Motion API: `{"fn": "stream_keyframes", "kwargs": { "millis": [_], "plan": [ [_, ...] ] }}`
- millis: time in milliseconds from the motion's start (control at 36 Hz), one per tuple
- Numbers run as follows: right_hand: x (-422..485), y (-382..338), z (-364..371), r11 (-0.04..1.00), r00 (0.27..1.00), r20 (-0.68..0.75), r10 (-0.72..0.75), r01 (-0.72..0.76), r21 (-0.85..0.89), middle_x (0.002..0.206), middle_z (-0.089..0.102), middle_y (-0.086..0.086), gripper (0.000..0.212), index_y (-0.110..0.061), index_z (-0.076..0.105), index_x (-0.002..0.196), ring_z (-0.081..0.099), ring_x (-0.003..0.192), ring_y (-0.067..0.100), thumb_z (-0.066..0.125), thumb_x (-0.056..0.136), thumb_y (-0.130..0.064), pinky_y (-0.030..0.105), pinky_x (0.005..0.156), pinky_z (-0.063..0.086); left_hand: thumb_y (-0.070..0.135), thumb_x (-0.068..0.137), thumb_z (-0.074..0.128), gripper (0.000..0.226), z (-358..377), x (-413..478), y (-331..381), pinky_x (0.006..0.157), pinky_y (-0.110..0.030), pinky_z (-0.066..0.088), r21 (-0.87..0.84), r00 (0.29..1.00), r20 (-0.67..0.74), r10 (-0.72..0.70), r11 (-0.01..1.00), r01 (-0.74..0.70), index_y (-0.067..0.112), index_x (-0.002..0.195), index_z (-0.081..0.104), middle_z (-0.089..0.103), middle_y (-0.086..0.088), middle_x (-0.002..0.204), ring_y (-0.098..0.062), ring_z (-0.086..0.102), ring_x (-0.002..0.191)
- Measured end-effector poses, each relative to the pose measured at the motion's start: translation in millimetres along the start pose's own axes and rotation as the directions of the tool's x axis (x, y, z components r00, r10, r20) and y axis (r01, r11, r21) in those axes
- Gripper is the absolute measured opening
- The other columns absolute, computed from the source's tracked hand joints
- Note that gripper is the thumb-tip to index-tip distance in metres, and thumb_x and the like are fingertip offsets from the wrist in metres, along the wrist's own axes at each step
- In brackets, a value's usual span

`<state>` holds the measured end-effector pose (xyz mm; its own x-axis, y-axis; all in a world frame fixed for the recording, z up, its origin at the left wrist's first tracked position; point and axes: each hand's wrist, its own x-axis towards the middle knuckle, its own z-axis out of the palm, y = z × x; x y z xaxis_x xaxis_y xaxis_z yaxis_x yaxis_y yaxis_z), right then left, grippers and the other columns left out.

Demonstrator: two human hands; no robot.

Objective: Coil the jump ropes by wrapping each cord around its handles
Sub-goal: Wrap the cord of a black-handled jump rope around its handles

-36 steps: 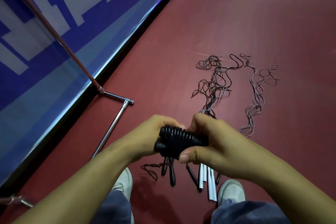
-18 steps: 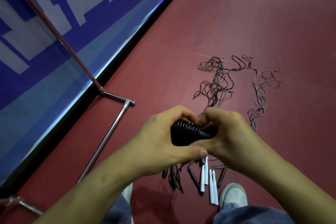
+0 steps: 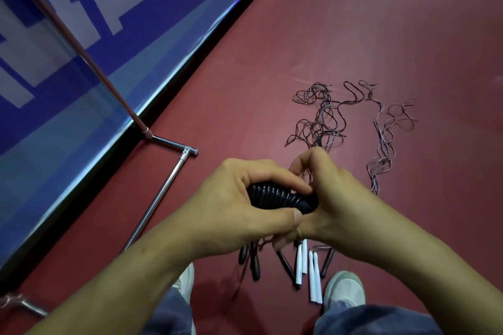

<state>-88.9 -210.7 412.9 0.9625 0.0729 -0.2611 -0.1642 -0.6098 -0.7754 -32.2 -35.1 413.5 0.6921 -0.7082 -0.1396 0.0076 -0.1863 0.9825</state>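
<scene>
Head view: both hands [image 3: 277, 207] curl tightly around the black coiled rope [image 3: 280, 197].

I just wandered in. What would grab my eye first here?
The left hand and right hand meet mid-frame, both gripping a black coiled jump rope. Beyond them, loose cords sprawl tangled on the red floor, white handles lie near the shoes, and a blue banner fills the upper left.

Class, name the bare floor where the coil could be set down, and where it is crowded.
Bare floor lies between the stand and the loose cords, and right of the cords. Crowded: the handles between the shoes.
</scene>
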Motion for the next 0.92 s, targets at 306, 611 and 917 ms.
{"fn": "stream_keyframes", "kwargs": {
  "millis": [306,611,917],
  "plan": [
    [0,0,3,0.998,0.999,0.035,-0.002,0.000,0.056,0.101,0.071,-0.016,0.094,-0.032,0.037,0.120,0.068,0.093,-0.005,0.101,0.051,-0.035,0.023,0.082,0.055,-0.010,0.076,0.079,0.036,-2,-4,2,0.095,-0.014,0.049,0.107,0.996,0.014,0.084,0.991,-0.085,0.017,0.100,0.081,0.075,0.014,0.112,0.000,0.067,0.113],
    [-4,-3,3,0.988,0.998,0.060,-0.002,-0.008,0.157,0.074,0.074,0.005,0.082,-0.040,0.036,0.113,0.055,0.058,0.009,0.097,0.059,-0.032,0.030,0.059,0.045,0.011,0.073,0.078,0.024,2,-5,-1,0.056,-0.015,0.045,0.266,0.980,-0.078,0.181,0.952,-0.154,0.028,0.086,0.067,0.065,0.006,0.070,-0.004,0.059,0.057],
    [-10,0,8,0.972,0.998,0.043,-0.035,0.024,0.232,0.077,0.072,0.003,0.057,-0.032,0.044,0.109,0.059,0.062,0.011,0.086,0.072,-0.042,0.046,0.060,0.052,0.031,0.068,0.081,0.029,-12,2,-13,0.063,-0.035,0.055,0.107,1.000,0.002,0.021,0.994,-0.022,0.024,0.093,0.067,0.070,-0.008,0.088,-0.013,0.063,0.070]
  ]
}}
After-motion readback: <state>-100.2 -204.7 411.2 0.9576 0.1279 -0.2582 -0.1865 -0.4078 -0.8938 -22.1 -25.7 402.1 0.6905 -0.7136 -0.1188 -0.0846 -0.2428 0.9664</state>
